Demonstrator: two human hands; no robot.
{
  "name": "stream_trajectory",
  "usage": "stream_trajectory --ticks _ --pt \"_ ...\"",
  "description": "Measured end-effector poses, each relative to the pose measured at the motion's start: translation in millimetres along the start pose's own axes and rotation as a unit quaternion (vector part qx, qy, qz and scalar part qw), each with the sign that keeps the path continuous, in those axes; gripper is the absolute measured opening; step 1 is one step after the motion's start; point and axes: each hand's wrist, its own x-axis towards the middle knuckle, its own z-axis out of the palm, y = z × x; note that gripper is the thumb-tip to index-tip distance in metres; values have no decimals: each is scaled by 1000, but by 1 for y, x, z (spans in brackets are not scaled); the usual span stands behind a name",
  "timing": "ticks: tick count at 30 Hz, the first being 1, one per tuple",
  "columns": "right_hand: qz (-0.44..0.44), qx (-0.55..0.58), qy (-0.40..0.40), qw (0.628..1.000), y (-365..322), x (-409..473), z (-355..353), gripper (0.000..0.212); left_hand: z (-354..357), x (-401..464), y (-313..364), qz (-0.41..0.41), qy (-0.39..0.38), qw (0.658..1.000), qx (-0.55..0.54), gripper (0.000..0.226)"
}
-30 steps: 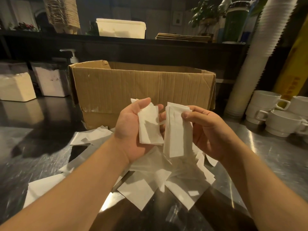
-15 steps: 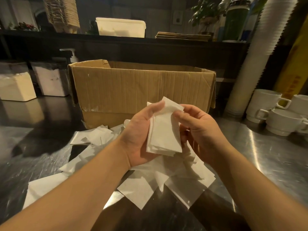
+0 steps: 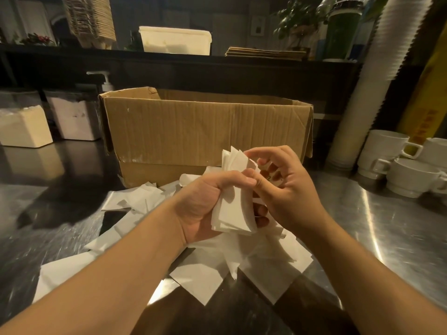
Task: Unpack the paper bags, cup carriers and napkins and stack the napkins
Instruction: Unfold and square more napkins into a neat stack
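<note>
Change since earlier frame: both bundles of napkins, held apart one second ago, are now merged into a single bundle in the left hand; the right hand has released its share and moved to the bundle's top edge.
Head view, left hand (image 3: 205, 206): grips the napkin bundle (image 3: 235, 209) upright above the counter, thumb pressed across the front face, fingers curled round the back. This clamp holds the sheets together while their edges are squared.
Head view, right hand (image 3: 287, 189): sits just beside the bundle on its right. Index finger and thumb are curled toward the fanned top corners, the other fingers loosely bent behind. Whether the fingertips pinch a sheet or only touch it cannot be told. Judged purpose: tapping or pulling stray corners into line.
Head view, bundle condition: top corners are splayed and not flush, so alignment appears unfinished.
Head view, loose napkins (image 3: 266, 259): scattered flat on the steel counter (image 3: 387, 238) directly beneath the hands, overlapping at random angles. Judged status: most of the stacking remains to be done.
Head view, cardboard box (image 3: 205, 126): stands open behind the pile, close enough to be reached for unpacking. Its contents are hidden.
Head view, white cups (image 3: 399, 165): stacked to the right, well apart from the napkins.
Risk, judged: thin sheets may slip from the fanned top if the thumb's pressure eases.
</note>
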Motion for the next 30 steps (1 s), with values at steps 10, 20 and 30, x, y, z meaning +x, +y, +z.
stream_trajectory --ticks 10,20,30 --pt "-8 60 13 998 2 1 1 19 5 -2 2 -16 13 1000 8 44" --pt "-64 -5 48 997 7 3 0 20 4 -1 1 -24 -4 1000 -2 58" --pt "-81 -32 67 994 1 4 -1 10 4 -2 3 -32 -31 999 -3 65"
